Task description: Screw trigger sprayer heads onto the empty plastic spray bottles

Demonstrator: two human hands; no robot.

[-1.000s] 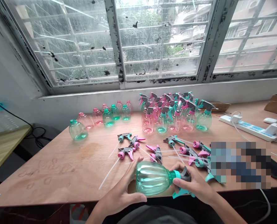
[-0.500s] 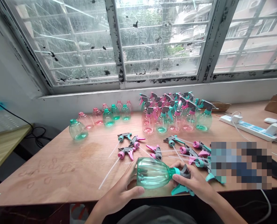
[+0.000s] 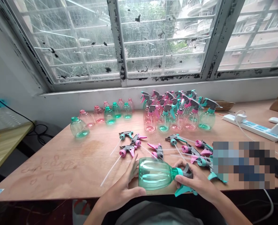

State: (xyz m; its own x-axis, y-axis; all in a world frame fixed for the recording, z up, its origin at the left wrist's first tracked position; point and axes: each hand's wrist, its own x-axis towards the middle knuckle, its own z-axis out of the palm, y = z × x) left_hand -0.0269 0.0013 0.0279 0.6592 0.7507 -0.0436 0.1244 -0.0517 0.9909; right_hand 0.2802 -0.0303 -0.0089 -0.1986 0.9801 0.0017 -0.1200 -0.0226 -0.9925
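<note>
In the head view, the green bottle (image 3: 155, 175) lies on its side between the two grips, over the near edge of the table (image 3: 66, 178). The left grip (image 3: 122, 189) is curved round its base, thumb on the near side; the right grip (image 3: 198, 179) is closed on the grey and teal spray head (image 3: 187, 172), at the neck end. Whether the collar (image 3: 179, 171) is fully tightened, I cannot tell.

The bottle looks light and thin-walled, likely to give a little if squeezed; its smooth, rounded side could slip or roll in a loose hold. The wide body suits a cupped palm, and the collar is the firmer place for fingertips. The trigger (image 3: 184, 190) juts out below the right grip and might catch or be pressed.

Just beyond the bottle lies a pink and grey sprayer (image 3: 159, 152), near enough to be knocked. Further left, a thin tube (image 3: 111, 170) slants toward the left grip. Bottles with sprayers fitted (image 3: 163, 122) crowd together beyond the right grip; open bottles (image 3: 110, 115) stand beyond the left.
</note>
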